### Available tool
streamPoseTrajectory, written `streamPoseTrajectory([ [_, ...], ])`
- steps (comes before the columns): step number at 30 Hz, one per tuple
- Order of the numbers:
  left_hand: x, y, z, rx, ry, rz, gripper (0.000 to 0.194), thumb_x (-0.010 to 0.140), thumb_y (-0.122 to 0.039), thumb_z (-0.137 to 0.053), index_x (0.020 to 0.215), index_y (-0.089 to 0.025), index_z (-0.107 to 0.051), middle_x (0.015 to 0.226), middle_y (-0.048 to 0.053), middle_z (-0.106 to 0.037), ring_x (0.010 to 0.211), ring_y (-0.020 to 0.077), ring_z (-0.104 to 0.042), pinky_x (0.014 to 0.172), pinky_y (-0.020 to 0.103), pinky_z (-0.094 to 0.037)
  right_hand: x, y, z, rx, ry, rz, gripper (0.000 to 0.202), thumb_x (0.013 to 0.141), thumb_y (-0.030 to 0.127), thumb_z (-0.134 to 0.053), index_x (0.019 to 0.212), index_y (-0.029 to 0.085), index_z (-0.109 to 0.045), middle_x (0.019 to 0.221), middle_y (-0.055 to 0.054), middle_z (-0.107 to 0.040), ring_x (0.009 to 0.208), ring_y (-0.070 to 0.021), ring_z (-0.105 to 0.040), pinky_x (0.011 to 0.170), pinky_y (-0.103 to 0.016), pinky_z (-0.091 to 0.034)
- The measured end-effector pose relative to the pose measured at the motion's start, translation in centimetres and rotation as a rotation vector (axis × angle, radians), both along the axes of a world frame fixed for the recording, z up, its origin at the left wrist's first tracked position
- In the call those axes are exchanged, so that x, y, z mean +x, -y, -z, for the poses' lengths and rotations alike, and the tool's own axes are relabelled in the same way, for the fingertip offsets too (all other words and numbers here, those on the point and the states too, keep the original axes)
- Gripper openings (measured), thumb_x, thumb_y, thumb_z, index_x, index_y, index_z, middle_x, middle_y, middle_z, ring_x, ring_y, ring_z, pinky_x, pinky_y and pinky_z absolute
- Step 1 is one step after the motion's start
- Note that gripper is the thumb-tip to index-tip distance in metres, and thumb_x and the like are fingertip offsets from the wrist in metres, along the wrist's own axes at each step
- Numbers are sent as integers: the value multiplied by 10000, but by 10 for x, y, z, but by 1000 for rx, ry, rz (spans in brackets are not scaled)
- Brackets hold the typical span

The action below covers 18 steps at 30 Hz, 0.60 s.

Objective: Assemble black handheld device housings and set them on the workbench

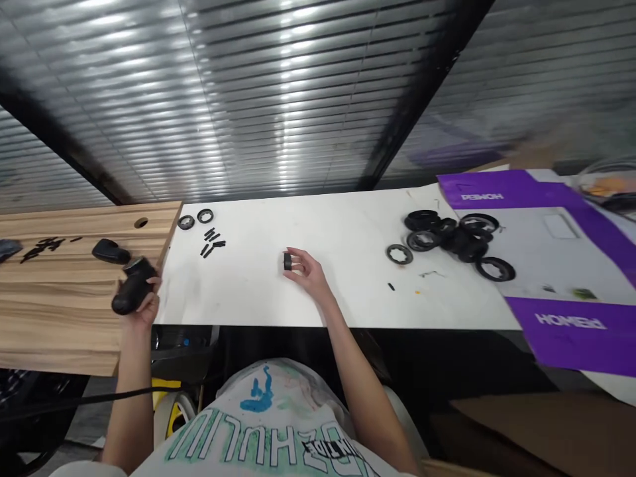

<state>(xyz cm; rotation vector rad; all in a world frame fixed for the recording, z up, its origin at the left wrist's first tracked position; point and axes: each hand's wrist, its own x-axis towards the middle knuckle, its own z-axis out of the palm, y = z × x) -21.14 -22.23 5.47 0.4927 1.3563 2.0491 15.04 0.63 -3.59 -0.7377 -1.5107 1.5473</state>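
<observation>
gripping a black device (130, 291) with a rounded end in the left hand (144, 306), wrapped in curled fingers, at the right edge of a wood-grain tabletop (59, 298); cannot tell whether touching that surface or just above it. pinching a small black piece (287, 261) edge-on in the right hand (309, 270), with thumb and fingertips closed on opposite sides, over the middle of a white tabletop (268, 301); too small to make out in detail. holding both hands well apart, with bare forearms stretched out past a white shirt (263, 440) printed in green, blue and black. having, just beyond the black device, a dark rounded part (110, 252) on the wood, and farther left a scatter of dark slivers (42, 248), with a round hole (142, 222) near the far edge. showing, in the far left corner of the white tabletop, two black rings (199, 216) side by side, with a group of short black strips (218, 244) just in front. showing, well to the right of the right hand, a heap of black rings and parts (470, 246), lapping onto a purple-and-white box (571, 344), with a lone ring (390, 251) just left of the heap and a short black bit (391, 287) nearer the front edge. bordered at the far side by shiny horizontal slats (238, 99).
</observation>
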Motion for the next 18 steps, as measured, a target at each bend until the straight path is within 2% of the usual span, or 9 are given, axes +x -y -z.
streamPoseTrajectory([
  [1,20,-11,-2,-65,107,90,528,775,-694,-645,1069,-256,-653,994,114,-640,773,180,-541,283,131,-115,0,1,-2,3,12,-11,628,748,448,-897,1314,288,-675,1373,-107,-680,1093,-259,-675,968,-445,-589],
  [4,72,-47,-4,-232,261,327,571,786,-668,-667,1072,-175,-687,1058,188,-676,705,178,-519,289,165,-212,0,4,-7,20,34,-21,581,748,437,-900,1274,298,-698,1378,-91,-674,1154,-272,-662,987,-439,-583],
  [7,112,-82,2,-314,284,519,545,860,-600,-633,1093,-112,-710,1092,236,-712,712,203,-586,320,191,-299,0,5,-9,41,31,-17,564,769,451,-884,1278,311,-687,1357,-83,-677,1197,-272,-647,971,-410,-581],
  [9,131,-102,9,-334,301,616,505,899,-551,-623,1086,-90,-714,1096,245,-729,703,207,-623,329,196,-327,-1,6,-8,46,34,-18,557,789,459,-867,1292,319,-675,1348,-81,-676,1157,-262,-658,934,-392,-579],
  [12,151,-122,24,-344,366,716,455,946,-514,-620,1097,-93,-707,1054,213,-754,664,191,-666,357,196,-406,0,5,-8,46,59,-36,588,815,471,-839,1351,321,-649,1257,-71,-698,1003,-231,-673,881,-380,-563],
  [16,160,-132,49,-285,487,834,505,1006,-544,-573,1263,-119,-662,968,165,-771,619,184,-700,354,185,-441,0,6,-8,83,138,-60,662,864,464,-793,1474,302,-595,1011,-30,-678,822,-180,-591,822,-353,-529],
  [18,159,-132,59,-264,540,902,563,1035,-574,-514,1364,-127,-610,949,157,-772,608,184,-706,357,188,-462,-1,7,-10,124,171,-97,668,877,462,-780,1497,309,-587,1050,-34,-655,789,-164,-545,789,-340,-513],
])
